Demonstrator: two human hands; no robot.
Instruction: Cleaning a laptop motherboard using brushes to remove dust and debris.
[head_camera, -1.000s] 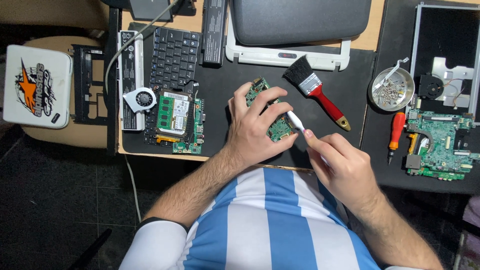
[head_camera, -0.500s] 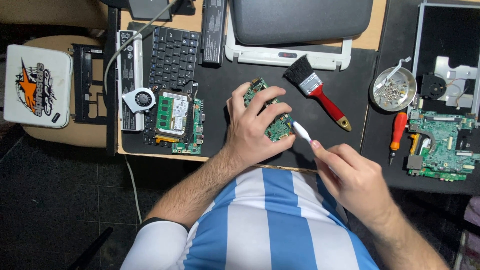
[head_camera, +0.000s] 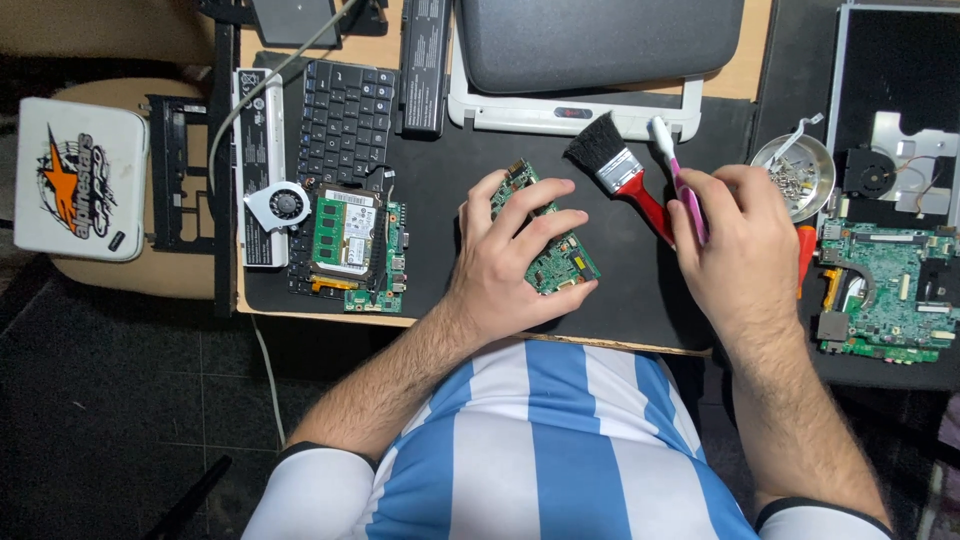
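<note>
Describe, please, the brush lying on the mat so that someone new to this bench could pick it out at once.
Start at the black mat in the middle of the desk, then look just below the white laptop frame at its far edge. The paintbrush lies there aslant, partly under the right hand. Its wide black bristles, metal band and red handle set it apart from the slim pink-and-white toothbrush in that hand.

- Wooden table fills the upper frame, a black mat over its middle.
- On the mat, centre: small green circuit board, red-handled paintbrush to its right.
- Upper left: black keyboard; beneath it a second board.
- Right edge: metal screw bowl, large motherboard.
</note>
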